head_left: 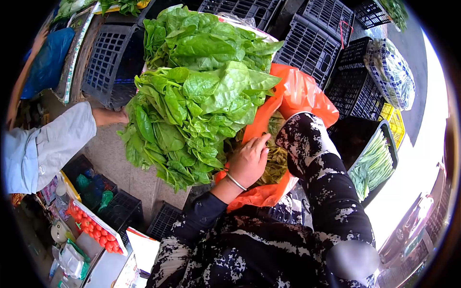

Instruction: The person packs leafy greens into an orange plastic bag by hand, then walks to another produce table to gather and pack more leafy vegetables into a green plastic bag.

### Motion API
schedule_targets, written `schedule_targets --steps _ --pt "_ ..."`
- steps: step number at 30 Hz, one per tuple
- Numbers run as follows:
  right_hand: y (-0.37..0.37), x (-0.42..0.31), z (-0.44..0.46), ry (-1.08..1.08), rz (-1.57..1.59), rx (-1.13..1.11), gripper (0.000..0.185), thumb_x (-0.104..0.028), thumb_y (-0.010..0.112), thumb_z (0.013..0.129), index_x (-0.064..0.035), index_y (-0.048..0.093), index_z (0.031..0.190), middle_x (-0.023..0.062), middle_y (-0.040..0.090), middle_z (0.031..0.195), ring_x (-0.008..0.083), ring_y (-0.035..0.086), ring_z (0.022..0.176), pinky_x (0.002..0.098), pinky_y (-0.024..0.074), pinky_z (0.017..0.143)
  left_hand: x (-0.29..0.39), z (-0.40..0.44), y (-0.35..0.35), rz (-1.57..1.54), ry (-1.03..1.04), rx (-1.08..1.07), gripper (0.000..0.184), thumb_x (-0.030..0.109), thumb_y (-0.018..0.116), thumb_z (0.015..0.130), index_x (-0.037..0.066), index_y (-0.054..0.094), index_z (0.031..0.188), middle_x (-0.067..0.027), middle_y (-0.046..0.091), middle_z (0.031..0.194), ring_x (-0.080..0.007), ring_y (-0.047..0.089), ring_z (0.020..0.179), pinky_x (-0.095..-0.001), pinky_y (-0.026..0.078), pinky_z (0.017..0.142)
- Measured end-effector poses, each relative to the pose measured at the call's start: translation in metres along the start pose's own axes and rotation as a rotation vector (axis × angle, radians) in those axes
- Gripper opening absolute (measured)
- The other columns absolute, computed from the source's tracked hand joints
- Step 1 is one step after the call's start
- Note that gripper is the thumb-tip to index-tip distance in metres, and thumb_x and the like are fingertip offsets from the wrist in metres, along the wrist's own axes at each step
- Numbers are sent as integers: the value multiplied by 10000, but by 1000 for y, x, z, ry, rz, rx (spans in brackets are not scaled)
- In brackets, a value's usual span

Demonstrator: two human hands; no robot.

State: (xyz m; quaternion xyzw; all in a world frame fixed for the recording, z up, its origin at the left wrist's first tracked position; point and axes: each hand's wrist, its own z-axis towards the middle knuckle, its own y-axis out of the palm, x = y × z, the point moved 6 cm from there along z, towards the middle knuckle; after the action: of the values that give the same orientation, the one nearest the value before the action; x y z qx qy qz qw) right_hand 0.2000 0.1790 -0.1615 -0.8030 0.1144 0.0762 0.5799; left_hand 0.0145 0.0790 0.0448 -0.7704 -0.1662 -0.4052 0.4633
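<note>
My left hand (pixel 248 162), with a bangle at the wrist, is over the mouth of an orange plastic bag (pixel 307 89). Its fingers bend together at the bag's edge; what they hold, if anything, is hidden. Yellowed, wilted leaves (pixel 274 165) show inside the bag. My right arm reaches to the bag's far side, where the sleeve and plastic hide the hand. Beside my left hand rises a big heap of green leafy vegetables (pixel 192 105), its leaves hanging over the near edge. Another person's hand (pixel 110 116) is at the heap's left side.
Black plastic crates (pixel 312 45) are stacked behind the bag. At the right, a dark crate holds long green stalks (pixel 372 165), near a wrapped bundle (pixel 391 74) and a yellow crate (pixel 393 122). Red tomatoes (pixel 93 229) fill a white tray at lower left. A grey crate (pixel 103 62) stands upper left.
</note>
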Motion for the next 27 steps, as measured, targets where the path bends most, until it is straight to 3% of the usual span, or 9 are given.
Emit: schedule_targets --steps 2,3,6,9,18,20,22,27 --pt "6 23 -16 54 -15 -3 506 -217 548 802 -139 383 1273 93 373 1318 283 312 1242 400 263 1027 5 6 16 -114 30 -93 315 77 506 817 27 487 1127 -158 568 911 -302 572 842 -374 458 751" --pt "7 29 -20 62 -17 -3 507 -215 551 799 -138 384 1271 92 376 1316 282 314 1240 401 264 1026 5 10 23 -115 33 -93 315 77 506 817 27 487 1127 -158 568 911 -302 572 842 -374 458 751" --pt "17 30 -19 36 -26 8 510 -210 560 792 -135 389 1267 91 383 1310 281 323 1233 401 267 1023 1 16 40 -115 0 -140 354 84 525 802 33 469 1148 -162 558 940 -311 557 876 -395 440 776" --pt "29 19 -18 -12 -32 8 514 -204 568 784 -133 393 1262 90 391 1303 280 332 1227 402 271 1020 5 18 42 117 2 -213 436 122 571 773 46 449 1184 -160 536 993 -327 510 970 -430 387 836" --pt "36 -11 -14 -89 -82 2 525 -187 594 762 -125 406 1248 86 414 1283 277 358 1206 404 282 1011 -6 13 38 198 -62 -213 471 185 587 783 66 444 1216 -163 541 1032 -317 512 1001 -414 378 877" --pt "36 -17 -9 -104 -89 3 527 -184 600 757 -123 409 1244 85 419 1279 276 363 1202 404 284 1009 -9 12 36 200 -72 -243 459 215 564 799 84 427 1217 -130 520 1073 -300 493 1037 -472 348 867" --pt "43 -17 -9 -110 -103 -12 530 -180 606 752 -121 412 1241 84 424 1275 276 369 1197 404 287 1007 -6 9 34 178 -74 -214 446 208 571 805 76 447 1213 -145 544 1034 -310 504 1015 -419 371 876" --pt "58 -19 -6 -153 -140 -12 536 -171 620 739 -117 419 1233 82 437 1264 274 384 1186 405 293 1002 -10 4 35 230 -119 -268 429 201 554 811 58 447 1201 -151 523 1083 -303 480 1066 -428 330 919"
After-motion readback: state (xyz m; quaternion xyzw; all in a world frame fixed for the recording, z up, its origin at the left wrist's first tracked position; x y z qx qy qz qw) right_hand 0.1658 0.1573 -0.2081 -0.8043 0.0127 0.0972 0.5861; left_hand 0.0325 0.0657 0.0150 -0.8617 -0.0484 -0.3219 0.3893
